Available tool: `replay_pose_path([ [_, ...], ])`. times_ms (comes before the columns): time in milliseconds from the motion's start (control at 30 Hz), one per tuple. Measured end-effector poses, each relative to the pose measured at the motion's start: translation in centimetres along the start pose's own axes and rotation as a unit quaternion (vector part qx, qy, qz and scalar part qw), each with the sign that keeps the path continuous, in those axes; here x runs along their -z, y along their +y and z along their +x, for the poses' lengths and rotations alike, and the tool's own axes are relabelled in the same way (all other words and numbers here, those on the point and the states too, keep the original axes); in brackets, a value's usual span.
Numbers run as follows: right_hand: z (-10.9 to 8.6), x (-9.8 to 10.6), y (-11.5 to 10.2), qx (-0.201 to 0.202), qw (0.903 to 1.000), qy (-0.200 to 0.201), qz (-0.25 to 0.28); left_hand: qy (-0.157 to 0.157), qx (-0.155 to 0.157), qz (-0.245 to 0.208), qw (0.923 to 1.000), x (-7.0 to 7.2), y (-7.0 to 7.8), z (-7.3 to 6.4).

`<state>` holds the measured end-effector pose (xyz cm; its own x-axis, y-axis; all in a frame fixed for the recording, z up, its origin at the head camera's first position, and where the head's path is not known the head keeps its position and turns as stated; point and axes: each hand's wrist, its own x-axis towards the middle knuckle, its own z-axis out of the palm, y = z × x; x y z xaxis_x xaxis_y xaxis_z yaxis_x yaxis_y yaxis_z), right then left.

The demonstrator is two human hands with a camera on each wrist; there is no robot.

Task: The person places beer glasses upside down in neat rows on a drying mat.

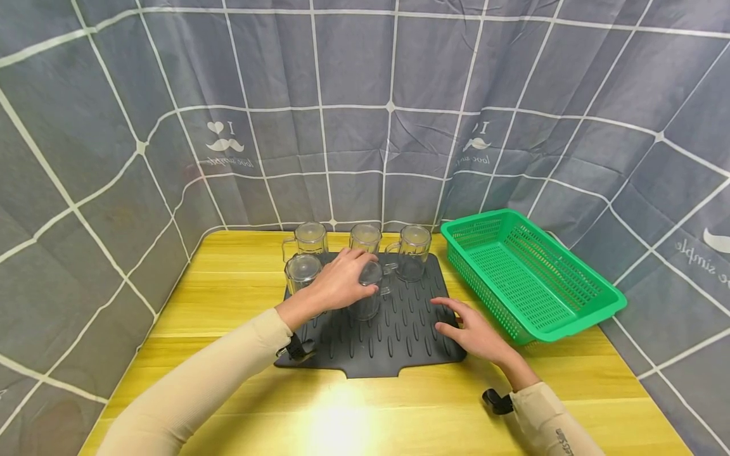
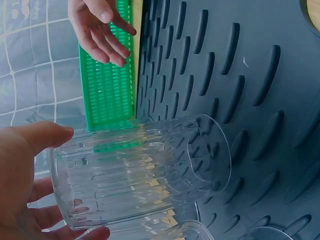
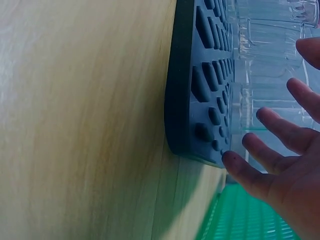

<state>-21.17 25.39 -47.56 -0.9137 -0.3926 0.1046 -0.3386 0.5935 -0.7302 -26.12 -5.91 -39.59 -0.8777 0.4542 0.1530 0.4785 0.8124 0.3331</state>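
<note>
My left hand (image 1: pixel 342 282) grips the base end of an upside-down clear glass mug (image 2: pixel 135 170), thumb on one side and fingers on the other. The mug's rim is at or just above the black ribbed drying mat (image 1: pixel 407 342); I cannot tell whether it touches. Its handle points right in the head view. To the left of that hand stands another inverted mug (image 1: pixel 302 269). My right hand (image 1: pixel 476 332) hovers over the mat's right edge, fingers spread and holding nothing. In the right wrist view its fingers (image 3: pixel 282 127) are apart from the mugs.
Along the mat's back stand three more inverted glass mugs, left (image 1: pixel 310 234), middle (image 1: pixel 365 235) and right (image 1: pixel 413 259). A green plastic basket (image 1: pixel 570 332) sits right of the mat on the wooden table (image 1: pixel 228 291). Grey checked curtains (image 1: pixel 353 139) enclose the table's back and sides.
</note>
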Motion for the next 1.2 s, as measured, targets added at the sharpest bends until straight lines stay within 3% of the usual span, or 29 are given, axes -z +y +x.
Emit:
replay_pose_path([
  [600,0.3,0.1,-0.3,0.000,0.9997,-0.022,0.007,0.005,-0.006,0.005,1.0000,-0.7,0.3,-0.1],
  [833,0.7,0.2,-0.6,0.004,0.9995,-0.032,0.002,0.012,-0.010,-0.013,0.9998,-1.1,0.1,-0.2],
  [1033,1.4,0.5,-1.2,0.037,0.9983,-0.038,-0.025,0.025,-0.010,-0.011,0.9996,-0.6,0.0,-0.5],
  [1200,2.5,1.2,-2.9,0.060,0.9958,-0.033,-0.061,0.029,-0.012,0.015,0.9994,0.4,0.0,-1.1],
])
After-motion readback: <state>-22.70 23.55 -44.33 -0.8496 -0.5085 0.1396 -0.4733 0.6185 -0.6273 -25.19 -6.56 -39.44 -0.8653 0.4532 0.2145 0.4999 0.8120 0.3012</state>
